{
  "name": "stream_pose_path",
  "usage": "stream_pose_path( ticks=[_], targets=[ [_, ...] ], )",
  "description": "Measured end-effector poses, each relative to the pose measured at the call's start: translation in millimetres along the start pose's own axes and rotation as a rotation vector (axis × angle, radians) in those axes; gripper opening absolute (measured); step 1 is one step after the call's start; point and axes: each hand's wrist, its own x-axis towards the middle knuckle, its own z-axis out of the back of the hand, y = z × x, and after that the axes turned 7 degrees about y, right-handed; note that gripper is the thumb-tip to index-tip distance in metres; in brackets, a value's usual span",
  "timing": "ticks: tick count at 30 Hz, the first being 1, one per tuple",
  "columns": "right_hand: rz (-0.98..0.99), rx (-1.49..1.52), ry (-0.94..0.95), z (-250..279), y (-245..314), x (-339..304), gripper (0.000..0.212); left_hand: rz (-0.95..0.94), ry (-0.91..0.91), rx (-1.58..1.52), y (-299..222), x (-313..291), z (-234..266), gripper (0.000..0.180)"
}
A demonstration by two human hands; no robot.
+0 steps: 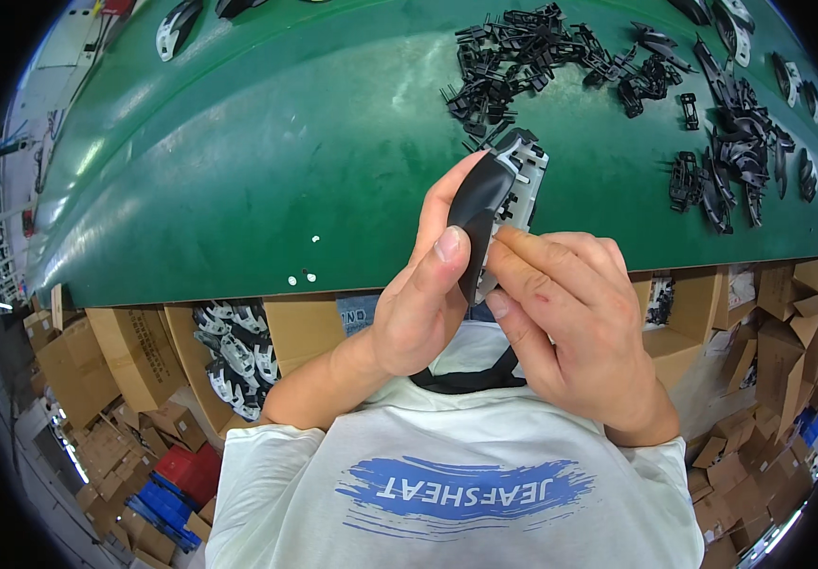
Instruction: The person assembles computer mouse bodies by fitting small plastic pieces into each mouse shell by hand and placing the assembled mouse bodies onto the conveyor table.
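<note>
A curved plastic shell [485, 204], black outside and light grey inside with small black fittings, stands tilted upright above the near edge of the green table. My left hand [423, 308] is closed round its black side, the thumb lying along the outer face. Against the lower part of the grey inner side, my right hand [575, 322] has its fingers and thumb drawn together, touching the shell. Whether a small piece sits between those right fingertips is hidden.
Beyond the shell, black plastic brackets [513, 57] lie heaped on the green table [238, 171]. Black curved parts [745, 142] are piled at the right. Small white bits [311, 278] lie near the front edge. Below it stand cardboard boxes [134, 351], one holding grey-and-black shells [236, 356].
</note>
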Motion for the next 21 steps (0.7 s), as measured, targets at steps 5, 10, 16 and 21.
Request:
stream_pose_path(
  ticks=[5, 10, 16, 21],
  targets=[
    [-0.015, 0.061, 0.039, 1.8, -2.6, -3.4, 0.043, 0.026, -0.001, 0.051, 1.4, 0.9, -3.7, 0.084],
    [-0.009, 0.139, 0.016, -2.0, -8.0, -1.2, 0.032, 0.0, 0.032, 0.039, 5.8, 1.1, 0.0, 0.084],
    [0.055, 0.111, 0.042, -6.5, -25.2, 2.4, 0.03, -0.045, -0.022, 0.072, 19.3, 2.5, 3.4, 0.076],
    [0.072, 0.035, 0.014, -14.6, -20.6, 4.4, 0.034, -0.053, -0.126, -0.309, 22.5, 4.6, 4.8, 0.058]
  ],
)
